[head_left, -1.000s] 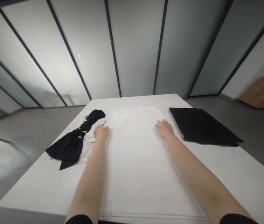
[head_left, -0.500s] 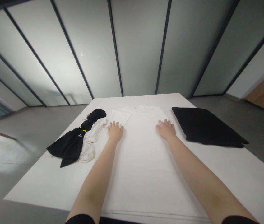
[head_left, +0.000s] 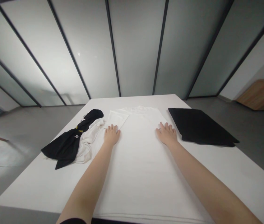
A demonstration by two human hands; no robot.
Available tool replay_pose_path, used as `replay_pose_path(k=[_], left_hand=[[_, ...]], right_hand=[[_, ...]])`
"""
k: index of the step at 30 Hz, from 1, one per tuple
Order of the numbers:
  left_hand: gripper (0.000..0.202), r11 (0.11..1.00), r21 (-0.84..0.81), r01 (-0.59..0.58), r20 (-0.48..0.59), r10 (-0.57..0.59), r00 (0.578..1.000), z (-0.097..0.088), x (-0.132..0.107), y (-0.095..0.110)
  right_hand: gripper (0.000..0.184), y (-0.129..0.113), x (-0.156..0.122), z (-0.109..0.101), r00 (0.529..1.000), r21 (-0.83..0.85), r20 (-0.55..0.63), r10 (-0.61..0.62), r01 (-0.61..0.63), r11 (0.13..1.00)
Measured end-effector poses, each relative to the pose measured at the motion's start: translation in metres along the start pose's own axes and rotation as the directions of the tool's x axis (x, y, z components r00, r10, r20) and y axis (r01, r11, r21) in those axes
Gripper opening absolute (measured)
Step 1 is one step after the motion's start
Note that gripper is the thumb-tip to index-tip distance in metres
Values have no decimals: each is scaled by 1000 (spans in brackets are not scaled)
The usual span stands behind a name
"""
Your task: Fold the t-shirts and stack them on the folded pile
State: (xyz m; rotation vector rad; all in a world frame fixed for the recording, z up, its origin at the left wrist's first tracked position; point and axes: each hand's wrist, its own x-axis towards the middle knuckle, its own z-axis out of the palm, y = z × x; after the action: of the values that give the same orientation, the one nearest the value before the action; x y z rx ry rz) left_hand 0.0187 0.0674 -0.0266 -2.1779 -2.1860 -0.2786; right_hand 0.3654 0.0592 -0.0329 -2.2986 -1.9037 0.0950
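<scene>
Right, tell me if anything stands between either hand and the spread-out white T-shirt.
Nothing visible does: the left hand and the right hand both rest on the white T-shirt. The crumpled black garment and crumpled white cloth lie to its left, the flat black cloth to its right.

Shirt (head_left: pixel 141 168) lies mid-table (head_left: pixel 29 189), the person's left hand (head_left: pixel 112 135) on its left side, right hand (head_left: pixel 166 133) on its right; garment heap (head_left: pixel 70 143) left of shirt, cloth (head_left: pixel 201 127) right of it, partition (head_left: pixel 136 49) behind the table.

Dark-framed frosted wall (head_left: pixel 136 46) beyond grey floor (head_left: pixel 250 127)
</scene>
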Motion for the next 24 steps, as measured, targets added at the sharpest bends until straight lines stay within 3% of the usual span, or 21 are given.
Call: replay_pose_path(k=[8, 12, 15, 19, 24], left_hand=[[52, 1000, 1, 2, -3, -2, 1000, -2, -27, -7], [56, 1000, 17, -17, 49, 16, 999, -5, -38, -3], [64, 997, 67, 29, 103, -35, 994, -7, -44, 0], [72, 985, 121, 126, 109, -139, 984, -8, -49, -2], [72, 983, 138, 121, 63, -131, 989, -7, -52, -13]], right_hand=[[71, 15, -31, 6, 998, -52, 13, -57, 58, 997], [80, 25, -42, 9, 998, -39, 9, -56, 56, 998], [87, 44, -44, 12, 999, 0, 24, -44, 44, 999], [88, 73, -45, 13, 994, 101, 62, -86, 79, 992], [89, 95, -53, -4, 982, 376, 149, -120, 56, 925]])
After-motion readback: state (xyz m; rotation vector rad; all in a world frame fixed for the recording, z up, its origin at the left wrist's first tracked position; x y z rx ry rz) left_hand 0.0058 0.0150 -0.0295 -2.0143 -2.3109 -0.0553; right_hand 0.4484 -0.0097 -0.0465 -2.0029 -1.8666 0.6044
